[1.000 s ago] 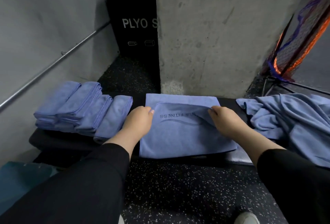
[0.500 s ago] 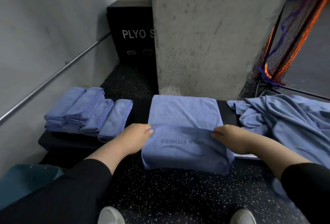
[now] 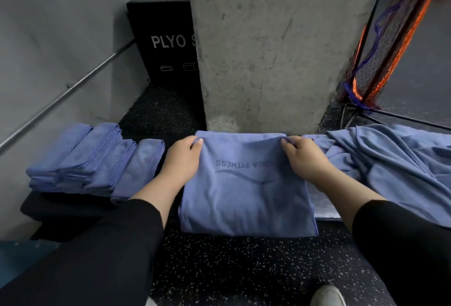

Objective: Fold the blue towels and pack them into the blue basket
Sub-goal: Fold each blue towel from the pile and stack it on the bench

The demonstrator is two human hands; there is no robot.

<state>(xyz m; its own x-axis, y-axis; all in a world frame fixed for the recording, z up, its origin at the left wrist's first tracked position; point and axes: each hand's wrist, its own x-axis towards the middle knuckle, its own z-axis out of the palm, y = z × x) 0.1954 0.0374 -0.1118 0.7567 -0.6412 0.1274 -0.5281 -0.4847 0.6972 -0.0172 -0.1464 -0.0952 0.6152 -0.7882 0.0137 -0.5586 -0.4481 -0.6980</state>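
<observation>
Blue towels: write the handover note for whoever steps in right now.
Left hand and right hand: fingers pinch the far corners of the half-folded towel, which lies flat on the black bench.
Done: folded towels stacked at the bench's left end.
Left: finish this fold; fold the loose towels heaped on the right; pack everything into the blue basket, not clearly in view.

Folded stack (image 3: pixel 92 159) left of towel (image 3: pixel 246 191); loose heap (image 3: pixel 395 164) right; pillar (image 3: pixel 268 44) behind.
</observation>
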